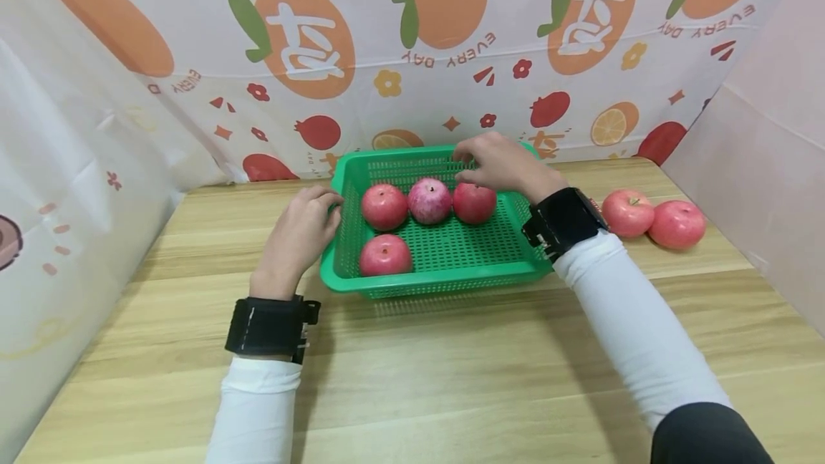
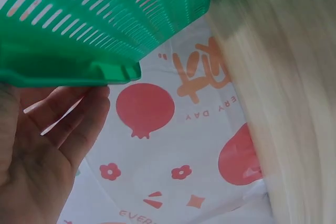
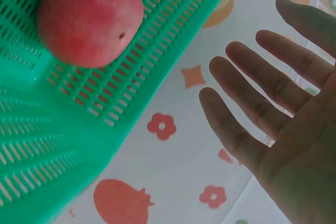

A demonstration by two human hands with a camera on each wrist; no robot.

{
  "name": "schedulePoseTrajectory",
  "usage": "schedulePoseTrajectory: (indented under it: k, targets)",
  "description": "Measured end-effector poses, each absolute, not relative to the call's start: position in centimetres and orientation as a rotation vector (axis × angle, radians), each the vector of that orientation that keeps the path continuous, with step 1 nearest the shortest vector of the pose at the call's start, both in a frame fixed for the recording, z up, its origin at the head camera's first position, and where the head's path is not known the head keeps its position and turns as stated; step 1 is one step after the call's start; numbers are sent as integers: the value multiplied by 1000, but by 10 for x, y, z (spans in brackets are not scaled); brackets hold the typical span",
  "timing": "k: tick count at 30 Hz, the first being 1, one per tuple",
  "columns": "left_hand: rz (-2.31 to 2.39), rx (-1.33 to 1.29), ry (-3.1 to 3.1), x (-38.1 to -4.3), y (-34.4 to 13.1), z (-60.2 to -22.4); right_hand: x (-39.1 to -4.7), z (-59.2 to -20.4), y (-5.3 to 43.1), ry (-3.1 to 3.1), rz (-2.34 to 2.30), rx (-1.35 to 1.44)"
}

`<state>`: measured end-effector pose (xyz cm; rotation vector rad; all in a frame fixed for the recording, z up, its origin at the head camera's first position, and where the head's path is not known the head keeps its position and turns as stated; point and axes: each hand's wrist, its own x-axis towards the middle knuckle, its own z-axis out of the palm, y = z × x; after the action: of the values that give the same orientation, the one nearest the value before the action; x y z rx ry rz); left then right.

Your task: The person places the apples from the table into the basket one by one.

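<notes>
Head view: on a wood-grain table (image 1: 387,392), a person's left hand (image 1: 301,229) rests at the near side of a green plastic basket (image 1: 438,280), which lies between both hands. The right hand (image 1: 499,163), fingers relaxed and holding nothing, hovers over its back right. Four red apples (image 1: 430,200) sit inside, the nearest just below the right hand's fingertips; two loose apples (image 1: 677,224) lie to the right of that hand's wrist. Left wrist view: extended fingers touch the basket's rim from below, not gripping. Right wrist view: the fingers are spread, apart from the apples. The step looks like filling the basket; the next move would call for the right hand to reach rightward for a loose apple.
</notes>
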<state>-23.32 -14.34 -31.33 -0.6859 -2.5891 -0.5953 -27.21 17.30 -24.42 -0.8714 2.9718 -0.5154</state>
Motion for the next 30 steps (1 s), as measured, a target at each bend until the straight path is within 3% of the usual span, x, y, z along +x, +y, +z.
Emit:
schedulePoseTrajectory:
  k: [30]
  targets:
    - [-588,-687,-2629,-229,-139,-307,-268,-248,213,3036,-552,-788]
